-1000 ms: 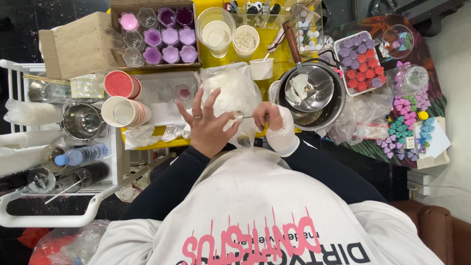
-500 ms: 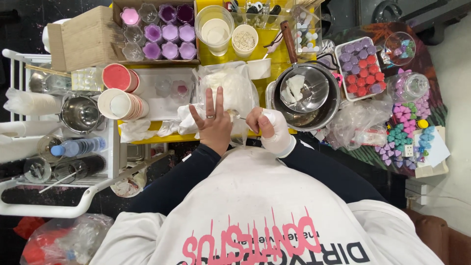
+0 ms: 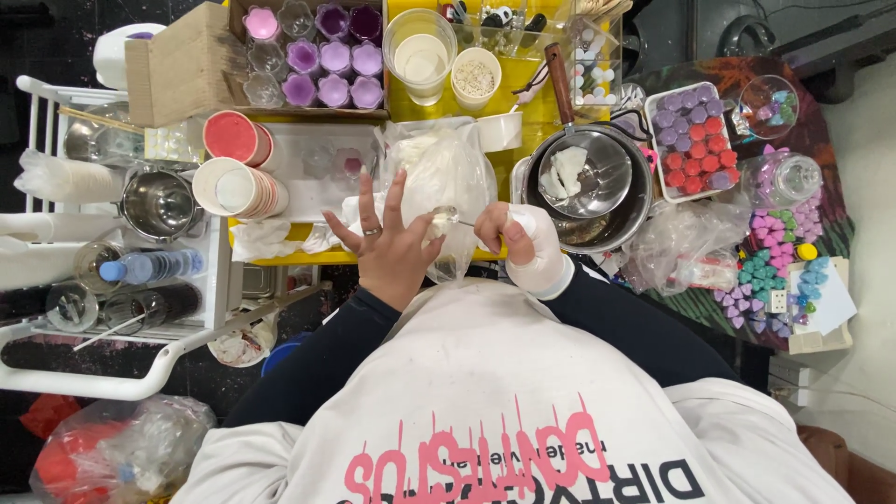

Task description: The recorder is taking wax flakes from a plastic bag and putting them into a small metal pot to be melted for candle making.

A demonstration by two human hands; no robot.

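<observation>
Head view: left hand (image 3: 392, 247) spread, right hand (image 3: 509, 233) pinching spoon (image 3: 446, 218) at crowded table edge (image 3: 308, 257).

Yellow table (image 3: 411, 110) (cups (image 3: 422, 56), pot (image 3: 597, 191), bag (image 3: 446, 177))

Glossy crinkled plastic bag (image 3: 446, 177); shiny metal pan (image 3: 588, 187); matt cardboard box (image 3: 177, 70)

Stacked paper cups (image 3: 238, 187) and a steel pot (image 3: 588, 187) flank the plastic bag (image 3: 448, 182), leaving narrow gaps.
</observation>
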